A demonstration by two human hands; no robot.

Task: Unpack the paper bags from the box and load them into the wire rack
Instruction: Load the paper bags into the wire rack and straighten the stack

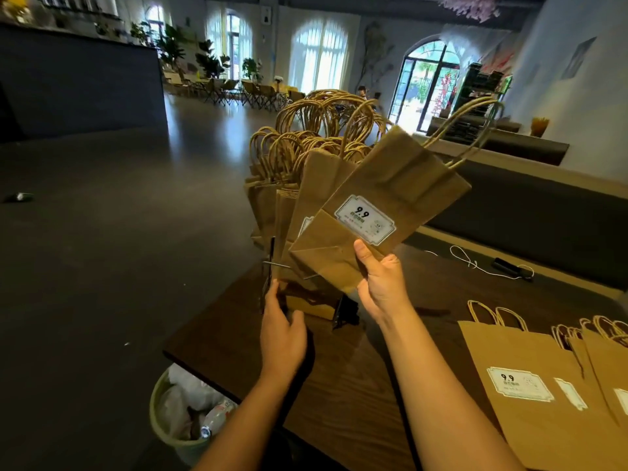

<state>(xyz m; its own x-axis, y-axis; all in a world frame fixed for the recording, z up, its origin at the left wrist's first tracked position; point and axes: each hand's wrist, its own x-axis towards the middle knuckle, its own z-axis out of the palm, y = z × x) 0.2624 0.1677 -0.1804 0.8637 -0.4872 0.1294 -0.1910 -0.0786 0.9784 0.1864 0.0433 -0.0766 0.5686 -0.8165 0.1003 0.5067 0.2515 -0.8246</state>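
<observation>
Head view, centre frame: our right hand (380, 283) pinched a labelled paper bag (384, 212) by its base; our left hand (282, 331), open, steadied the wire rack (270, 266). We judged it best slid in upright.

Tilted brown paper bag (384, 205) above bag-filled wire rack (272, 266)

Café hall, folding chairs (238, 91), arched windows (317, 59)
</observation>
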